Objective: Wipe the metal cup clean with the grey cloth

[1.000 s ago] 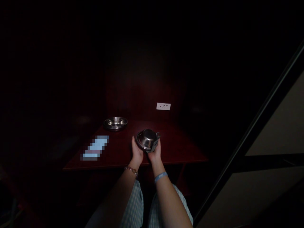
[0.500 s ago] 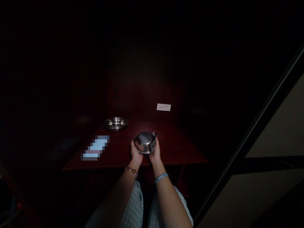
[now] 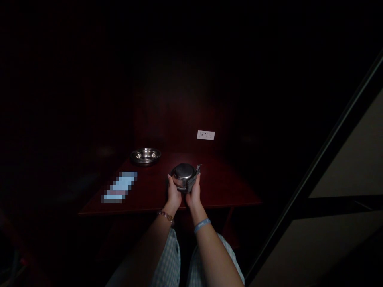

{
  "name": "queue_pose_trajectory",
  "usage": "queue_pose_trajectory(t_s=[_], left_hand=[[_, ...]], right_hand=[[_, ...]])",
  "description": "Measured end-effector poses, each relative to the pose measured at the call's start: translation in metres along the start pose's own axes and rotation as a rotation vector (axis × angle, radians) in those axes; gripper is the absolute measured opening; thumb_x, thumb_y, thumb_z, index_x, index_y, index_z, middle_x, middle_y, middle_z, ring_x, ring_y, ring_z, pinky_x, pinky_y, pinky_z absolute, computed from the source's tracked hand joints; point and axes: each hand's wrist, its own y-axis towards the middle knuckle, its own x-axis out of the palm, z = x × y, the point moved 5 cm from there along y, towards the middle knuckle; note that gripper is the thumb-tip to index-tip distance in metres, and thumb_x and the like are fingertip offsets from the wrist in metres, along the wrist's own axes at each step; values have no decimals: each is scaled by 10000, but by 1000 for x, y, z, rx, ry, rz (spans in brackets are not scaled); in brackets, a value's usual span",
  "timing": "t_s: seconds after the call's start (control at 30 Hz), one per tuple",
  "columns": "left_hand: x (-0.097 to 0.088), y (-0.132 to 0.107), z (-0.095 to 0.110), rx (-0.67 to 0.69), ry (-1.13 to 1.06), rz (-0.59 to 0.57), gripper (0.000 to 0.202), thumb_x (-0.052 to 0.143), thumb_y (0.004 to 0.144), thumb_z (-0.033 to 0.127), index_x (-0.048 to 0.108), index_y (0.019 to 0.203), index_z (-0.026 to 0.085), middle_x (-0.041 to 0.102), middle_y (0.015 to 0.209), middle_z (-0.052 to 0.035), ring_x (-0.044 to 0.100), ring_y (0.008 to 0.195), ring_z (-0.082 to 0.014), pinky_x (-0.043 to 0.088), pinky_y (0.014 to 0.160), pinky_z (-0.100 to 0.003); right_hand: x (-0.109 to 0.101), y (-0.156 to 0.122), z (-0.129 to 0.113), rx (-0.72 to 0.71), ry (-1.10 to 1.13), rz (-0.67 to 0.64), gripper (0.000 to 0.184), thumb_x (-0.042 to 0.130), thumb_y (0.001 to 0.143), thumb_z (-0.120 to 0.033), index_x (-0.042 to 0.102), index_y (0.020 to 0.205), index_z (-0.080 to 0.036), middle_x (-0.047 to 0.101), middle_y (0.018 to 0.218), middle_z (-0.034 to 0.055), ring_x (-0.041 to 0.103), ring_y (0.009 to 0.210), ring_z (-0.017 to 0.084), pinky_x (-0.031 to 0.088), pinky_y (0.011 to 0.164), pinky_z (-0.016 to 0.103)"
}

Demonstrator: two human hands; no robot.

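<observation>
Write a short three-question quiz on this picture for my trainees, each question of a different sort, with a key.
1. True or false: the small steel bowl is held with its base turned up.
2. Which hand presses a grey cloth against that bowl? A) left hand B) right hand
3. Fill in: a second steel bowl rests on the dark red ____.

Key: 1 true; 2 B; 3 table.

A small bowl sits between both hands above the surface. Another bowl lies behind, to the left.
</observation>
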Motion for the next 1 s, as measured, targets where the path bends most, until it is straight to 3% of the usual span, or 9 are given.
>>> queue_pose_trajectory(t_s=[0.1,0.23,0.37,0.47,0.6,0.73,0.87,1.0], left_hand=[[2,-1,3,-36,-67,-43,476,316,958,489,681,1020,191,732,979,-73,683,937,-160,492,943,-306],[-3,5,8,-27,-113,3,446,327,963,455,670,1080,196,736,941,-61,690,822,-144,512,888,-286],[-5,8,10,-9,-117,5,463,331,954,484,670,1099,204,736,963,-70,694,845,-159,522,861,-297],[-7,8,10,4,-126,15,487,309,952,505,676,1091,217,737,990,-68,691,895,-171,528,849,-307],[-9,9,12,35,-158,29,461,310,959,484,668,1115,239,731,1041,-53,681,940,-156,518,856,-289],[-8,12,10,2,-207,0,480,323,953,496,668,1119,206,730,1036,-72,692,864,-156,532,809,-288],[-8,13,7,-44,-267,-10,474,311,964,469,680,1073,192,746,896,-58,694,734,-146,548,731,-272],[-6,15,0,-110,-329,-83,450,337,963,439,691,1003,164,738,785,-53,692,699,-148,551,725,-255]], right_hand=[[3,-5,0,-4,-19,29,474,456,884,-536,656,1099,-164,738,1047,54,695,953,147,518,901,285],[1,-7,-3,-50,-157,65,383,559,857,-461,661,1106,-188,740,1038,33,690,949,146,525,862,247],[-14,-3,-15,-101,-233,235,347,510,891,-407,674,1055,-148,739,1029,58,689,915,149,517,847,245],[-17,-3,-30,-168,-240,277,378,450,912,-422,678,1043,-150,735,1035,54,679,910,144,505,844,248],[-10,-9,-53,-356,-397,248,401,500,864,-498,699,979,-170,746,940,30,658,860,153,482,797,235],[-4,-16,-62,-403,-604,238,533,414,876,-578,689,983,-134,736,926,85,652,855,195,471,768,269],[8,-27,-66,-570,-894,160,558,316,924,-563,677,951,-139,708,953,134,633,910,227,462,834,329],[34,-41,-58,-815,-1196,-181,470,309,962,-446,637,1129,-155,658,1162,141,564,1137,232,412,994,389]])
